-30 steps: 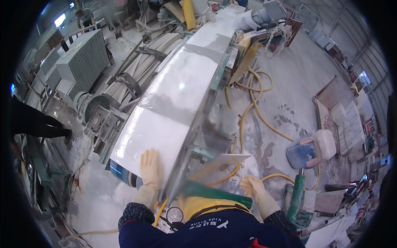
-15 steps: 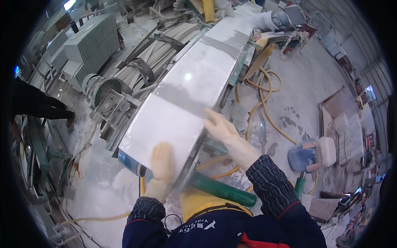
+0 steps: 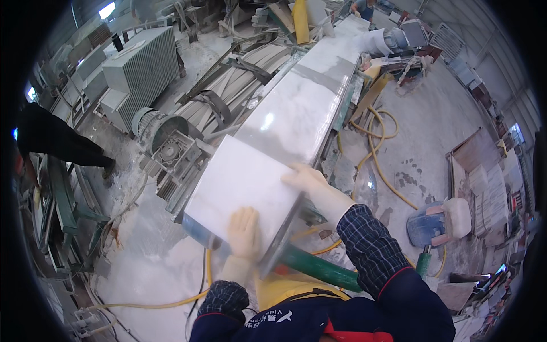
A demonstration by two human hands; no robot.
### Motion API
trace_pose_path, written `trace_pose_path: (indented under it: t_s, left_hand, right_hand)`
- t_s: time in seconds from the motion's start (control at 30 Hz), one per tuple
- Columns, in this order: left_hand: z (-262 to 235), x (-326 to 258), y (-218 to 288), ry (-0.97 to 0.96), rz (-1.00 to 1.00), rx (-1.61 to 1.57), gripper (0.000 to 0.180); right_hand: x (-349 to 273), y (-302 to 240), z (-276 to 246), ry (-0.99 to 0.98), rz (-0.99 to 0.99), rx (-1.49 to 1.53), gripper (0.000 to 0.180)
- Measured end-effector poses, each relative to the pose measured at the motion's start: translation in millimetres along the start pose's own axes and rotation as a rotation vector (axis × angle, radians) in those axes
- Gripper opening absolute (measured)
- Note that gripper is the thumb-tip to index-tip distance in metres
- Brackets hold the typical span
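A white stone slab [image 3: 242, 176] lies at the near end of a long bench-like conveyor, its near edge over a blue roller [image 3: 200, 231]. My left hand [image 3: 245, 235], in a pale rubber glove, rests flat on the slab's near part with the fingers stretched forward. My right hand [image 3: 307, 181], gloved alike, grips the slab's right edge near the far corner; its fingertips lie on top and the thumb is hidden. Behind this slab, a wet, shiny white slab [image 3: 279, 105] lies on the conveyor.
A motor with a gearbox [image 3: 171, 149] stands left of the conveyor. A green pipe [image 3: 325, 268] juts out near my waist. Yellow hose [image 3: 379, 159] coils on the right floor, near a blue container [image 3: 424, 225]. Another person [image 3: 62, 137] stands at far left, another [image 3: 363, 8] at the far end.
My right hand has shifted left, its fingers now farther over the slab's edge. My left hand stays flat on the slab. The whole view has shifted slightly.
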State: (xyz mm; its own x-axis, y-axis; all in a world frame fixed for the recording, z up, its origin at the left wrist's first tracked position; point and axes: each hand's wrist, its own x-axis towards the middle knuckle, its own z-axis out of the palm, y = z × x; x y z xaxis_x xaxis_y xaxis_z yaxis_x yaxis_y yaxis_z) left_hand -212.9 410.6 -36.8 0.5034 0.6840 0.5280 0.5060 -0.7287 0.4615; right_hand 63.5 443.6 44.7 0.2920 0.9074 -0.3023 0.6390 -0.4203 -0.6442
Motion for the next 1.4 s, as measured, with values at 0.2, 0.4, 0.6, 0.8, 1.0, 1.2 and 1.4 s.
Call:
trace_pose_path:
  t_s: [0.2,0.4,0.6,0.8,1.0,1.2,1.4]
  left_hand:
    - [13.9,-38.1,1.3,0.404,-0.584,0.040,0.054]
    - [33.3,-83.9,-17.2,0.259,-1.185,-0.147,0.064]
    - [11.1,-72.2,-28.2,0.345,-1.067,-0.301,0.060]
    - [-11.1,-26.3,46.4,0.362,-0.687,-0.309,0.057]
    - [30.3,3.1,186.0,-0.049,-0.248,-0.602,0.054]
    - [155.0,-53.4,359.2,-0.753,-0.277,-0.954,0.051]
    - [188.5,-183.6,544.1,-1.632,-0.034,-0.996,0.035]
  right_hand:
    - [2.7,-16.2,-11.1,-0.228,0.005,0.274,0.053]
    - [-75.8,-65.6,-19.5,-0.168,-0.102,0.110,0.048]
    - [-163.5,-99.3,-3.3,-0.088,-0.383,0.139,0.046]
    - [-252.7,-12.4,-39.9,0.078,-0.441,0.467,0.045]
    - [-403.7,127.6,-28.3,0.755,-0.195,0.536,0.043]
    - [-614.2,214.0,61.3,1.331,0.384,1.004,0.036]
    - [-753.1,222.3,168.5,2.054,0.960,1.170,0.032]
